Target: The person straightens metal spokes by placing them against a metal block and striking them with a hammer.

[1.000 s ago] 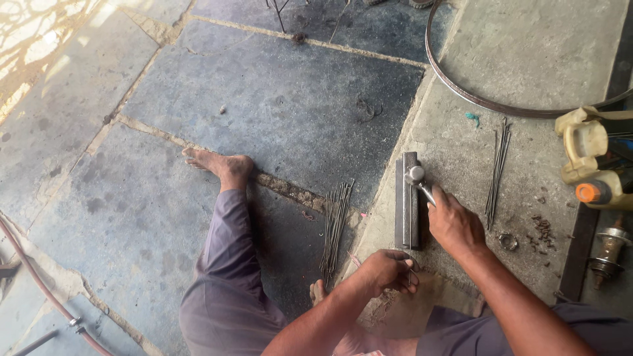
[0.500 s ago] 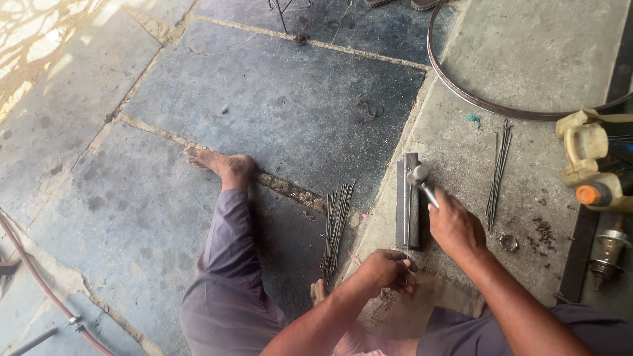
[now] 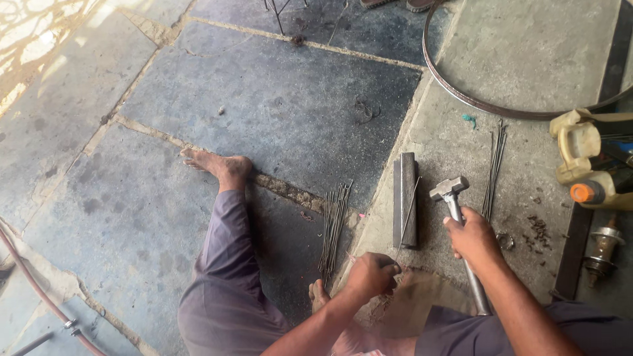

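Now right hand (image 3: 473,236) grips hammer (image 3: 450,191) — raised.

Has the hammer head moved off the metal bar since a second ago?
Yes. The hammer head has swung to the right, away from the metal bar, and now sits clear of it, gripped by the right hand.

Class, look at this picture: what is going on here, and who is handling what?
A person sits on a stone floor with one bare foot stretched out. The right hand grips a hammer, its head raised just beside a metal bar lying on the ground. The left hand pinches a thin wire that lies across the bar. Bundles of wires lie to either side, and a metal hoop lies beyond.
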